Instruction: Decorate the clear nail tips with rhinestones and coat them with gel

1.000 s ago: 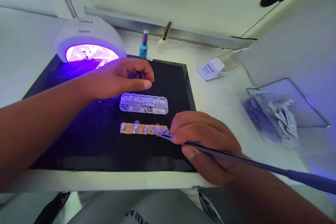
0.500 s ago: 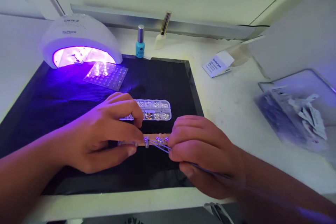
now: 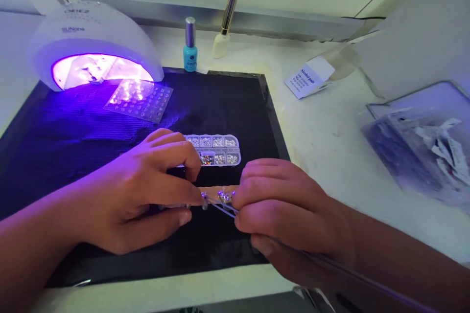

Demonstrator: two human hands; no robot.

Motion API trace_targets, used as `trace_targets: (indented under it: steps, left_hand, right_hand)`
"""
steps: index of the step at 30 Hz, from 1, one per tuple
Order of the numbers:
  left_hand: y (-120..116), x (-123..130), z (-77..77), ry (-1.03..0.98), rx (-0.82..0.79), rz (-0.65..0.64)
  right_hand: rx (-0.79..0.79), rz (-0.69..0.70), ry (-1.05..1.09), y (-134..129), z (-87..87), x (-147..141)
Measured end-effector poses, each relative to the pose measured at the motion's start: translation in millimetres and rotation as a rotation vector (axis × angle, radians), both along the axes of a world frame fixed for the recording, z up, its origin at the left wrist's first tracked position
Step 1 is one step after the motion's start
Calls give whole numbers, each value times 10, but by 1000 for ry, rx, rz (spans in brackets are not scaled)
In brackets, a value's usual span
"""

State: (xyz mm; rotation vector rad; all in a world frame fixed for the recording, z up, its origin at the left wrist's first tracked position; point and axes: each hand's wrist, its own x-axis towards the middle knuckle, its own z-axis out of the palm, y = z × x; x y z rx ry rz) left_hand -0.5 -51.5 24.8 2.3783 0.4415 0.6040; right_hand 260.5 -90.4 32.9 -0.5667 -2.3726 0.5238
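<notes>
My left hand (image 3: 143, 193) is closed in a pinch on a narrow peach-coloured strip (image 3: 212, 190) that carries small clear nail tips (image 3: 205, 202) with shiny rhinestones (image 3: 223, 196). In my right hand (image 3: 290, 208) are slim metal tweezers (image 3: 226, 209), their prongs slightly apart and pointing left at the nail tip beside my left fingers. Whether the prongs grip anything is too small to see. My right fingers cover the strip's right end. Just behind the strip lies a clear compartment box (image 3: 230, 149) of tiny rhinestones, partly hidden by my left hand.
A white nail lamp (image 3: 99, 29) glows purple at the back left, a clear sticker sheet (image 3: 141, 100) before it. Two bottles, turquoise (image 3: 190, 57) and cream (image 3: 221, 45), stand behind the black mat (image 3: 227, 102). An alcohol pad box (image 3: 310, 78) and plastic bag (image 3: 411, 151) lie right.
The view has shifted slightly, so the lamp sits farther left and higher. Both hands keep their hold, and the tweezers' prongs stay at the same nail tip.
</notes>
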Motion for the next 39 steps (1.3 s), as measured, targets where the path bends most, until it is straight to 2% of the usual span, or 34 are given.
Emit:
trace_targets:
  steps: [10, 16, 21, 26, 39]
  left_hand:
    - [17, -12, 44, 60, 41, -33]
    - [24, -1, 50, 60, 35, -41]
    - [29, -21, 59, 97, 64, -67]
    - [36, -29, 68, 109, 58, -78]
    - [17, 5, 53, 100, 45, -44]
  right_hand:
    - [56, -35, -12, -44, -27, -19]
    - [49, -41, 0, -30, -34, -31]
    - [34, 7, -6, -10, -14, -24]
    - [40, -21, -30, -14, -23, -15]
    - [34, -28, -31, -27, -22, -20]
